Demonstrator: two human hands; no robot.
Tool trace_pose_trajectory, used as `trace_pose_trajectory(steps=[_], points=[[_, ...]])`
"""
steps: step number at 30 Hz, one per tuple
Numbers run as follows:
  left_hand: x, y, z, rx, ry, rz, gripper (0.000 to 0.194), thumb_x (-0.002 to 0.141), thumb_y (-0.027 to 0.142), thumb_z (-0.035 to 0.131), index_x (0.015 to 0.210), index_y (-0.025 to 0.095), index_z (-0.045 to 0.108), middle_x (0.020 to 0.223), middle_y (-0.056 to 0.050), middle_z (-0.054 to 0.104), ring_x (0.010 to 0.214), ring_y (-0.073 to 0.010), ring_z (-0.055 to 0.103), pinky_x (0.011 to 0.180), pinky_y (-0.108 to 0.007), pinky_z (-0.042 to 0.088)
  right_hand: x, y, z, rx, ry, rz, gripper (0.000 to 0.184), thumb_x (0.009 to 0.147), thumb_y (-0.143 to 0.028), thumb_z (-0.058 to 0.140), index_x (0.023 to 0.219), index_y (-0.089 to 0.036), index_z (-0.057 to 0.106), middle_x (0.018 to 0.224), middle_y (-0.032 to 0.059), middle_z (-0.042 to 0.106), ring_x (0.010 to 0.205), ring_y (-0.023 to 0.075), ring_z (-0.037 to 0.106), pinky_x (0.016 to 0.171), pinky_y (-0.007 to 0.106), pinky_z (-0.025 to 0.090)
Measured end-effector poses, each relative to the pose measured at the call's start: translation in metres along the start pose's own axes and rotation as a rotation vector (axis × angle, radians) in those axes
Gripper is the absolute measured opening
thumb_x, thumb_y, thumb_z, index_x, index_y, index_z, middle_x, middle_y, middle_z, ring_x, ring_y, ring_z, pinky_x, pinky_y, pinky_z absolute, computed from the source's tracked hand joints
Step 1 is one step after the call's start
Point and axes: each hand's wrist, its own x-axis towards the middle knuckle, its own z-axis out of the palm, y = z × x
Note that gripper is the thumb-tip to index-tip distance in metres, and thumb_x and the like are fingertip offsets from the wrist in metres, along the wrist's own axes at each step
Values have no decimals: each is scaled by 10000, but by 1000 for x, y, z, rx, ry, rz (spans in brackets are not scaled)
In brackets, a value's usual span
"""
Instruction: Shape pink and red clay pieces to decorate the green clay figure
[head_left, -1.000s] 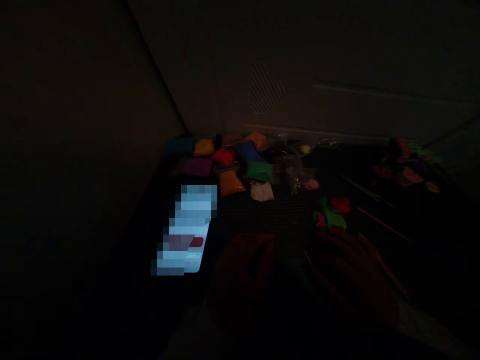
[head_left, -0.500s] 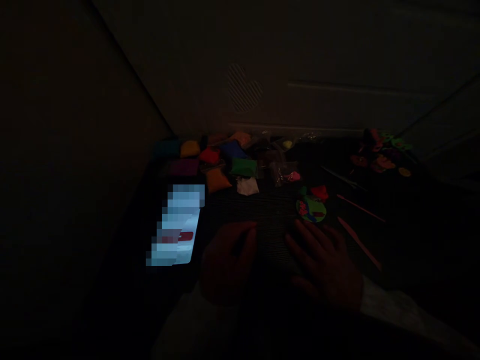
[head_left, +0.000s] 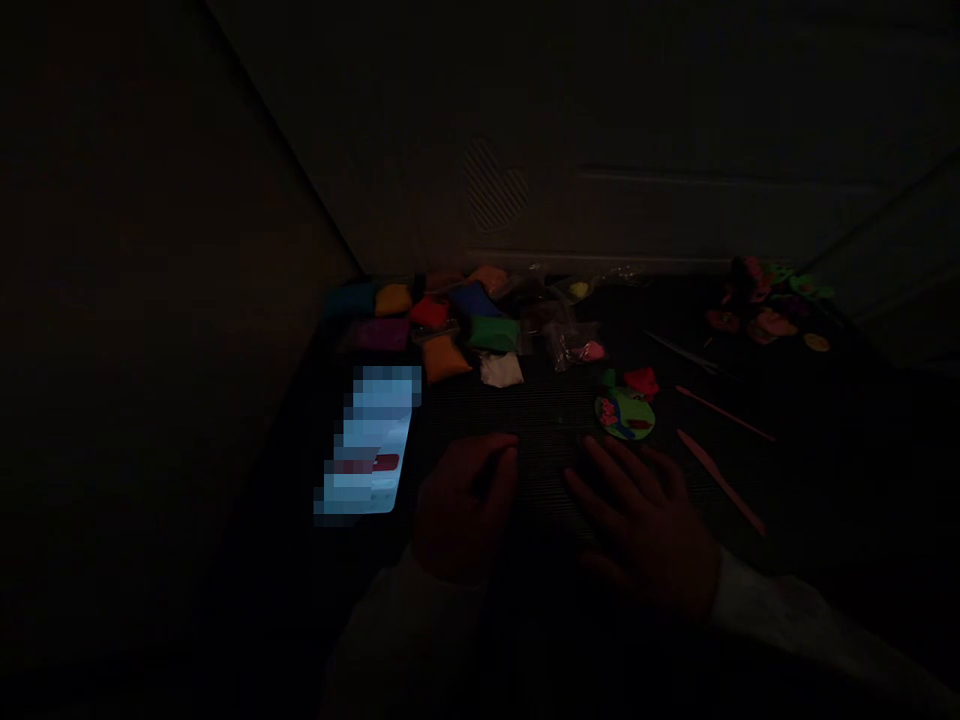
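- Disc (head_left: 625, 412), round and green with pink, blue and brownish pieces on its face, lies on the dark ribbed surface (head_left: 540, 400).
- Right hand (head_left: 652, 530): on the near side of the disc, back upward, fingers stretched out and spread apart, their tips close to its near edge; whether they touch it I cannot tell in this gloom.
- Left hand (head_left: 457, 505): to the left of the disc and nearer, forefinger and thumb tips drawn close; whether they meet, or pinch something small, I cannot tell.
- Change: a second ago the right hand covered part of the near side of the disc; now nearly the whole face shows. By my judgement neither hand grips the disc, so its pieces can be looked at freely. Against half a second ago, both hands keep much the same pose.
- Just beyond the disc sit a red lump (head_left: 641, 381) and a small green piece (head_left: 608, 379); to its left, a faint green speck (head_left: 559, 420).
- To its right lie a pink knife-like tool (head_left: 720, 480) and a thin pink stick (head_left: 724, 412).
- Well left of it glows a phone (head_left: 386, 490); beyond and left, an orange packet (head_left: 445, 358) and a white packet (head_left: 501, 370).
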Motion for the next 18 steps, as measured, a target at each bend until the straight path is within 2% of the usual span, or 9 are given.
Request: trace_pose_trajectory(steps=[3, 7, 11, 13, 15, 18], points=[[0, 1, -1, 12, -5, -3, 194, 766, 289, 478, 906, 216, 591, 914, 0, 629, 853, -132, 569, 771, -260, 451, 0, -1, 0, 3, -2, -13, 629, 740, -640, 308, 1273, -306, 304, 1390, 48, 142, 1231, 265, 204, 939, 504, 153], [0, 4, -2, 16, -24, -7, 200, 772, 291, 464, 903, 211, 593, 912, -3, 634, 850, -134, 572, 767, -260, 451, 0, 2, -1, -22, 12, 61, 618, 747, -625, 316, 1266, -289, 326, 1387, 70, 146, 1236, 276, 189, 939, 514, 142], [1, 4, -2, 39, -16, 16, 191, 774, 274, 460, 890, 202, 593, 902, -9, 636, 841, -132, 573, 760, -259, 450, 0, 0, -1, -17, -16, -41, 626, 753, -618, 309, 1280, -281, 300, 1387, 80, 142, 1225, 288, 209, 925, 520, 162], [1, 2, -1, 93, 45, 72, 181, 771, 265, 460, 876, 197, 591, 882, -16, 635, 841, -141, 567, 773, -279, 441, 0, 1, -2, -19, -22, -51, 613, 761, -599, 319, 1283, -277, 297, 1387, 82, 143, 1220, 290, 218, 923, 517, 170], [2, -1, -1, 203, 150, 139, 172, 759, 263, 472, 864, 193, 590, 877, -28, 631, 897, -170, 547, 836, -331, 403, 0, 4, -3, -30, -11, -3, 606, 762, -584, 340, 1278, -266, 313, 1387, 95, 138, 1220, 301, 213, 921, 519, 174], [5, -2, -4, 427, 278, 125, 216, 739, 294, 494, 911, 193, 578, 976, -58, 603, 1068, -241, 451, 949, -445, 259, 1, 6, -2, -27, 16, 51, 615, 748, -597, 357, 1263, -261, 345, 1384, 111, 139, 1222, 310, 205, 919, 524, 173]])
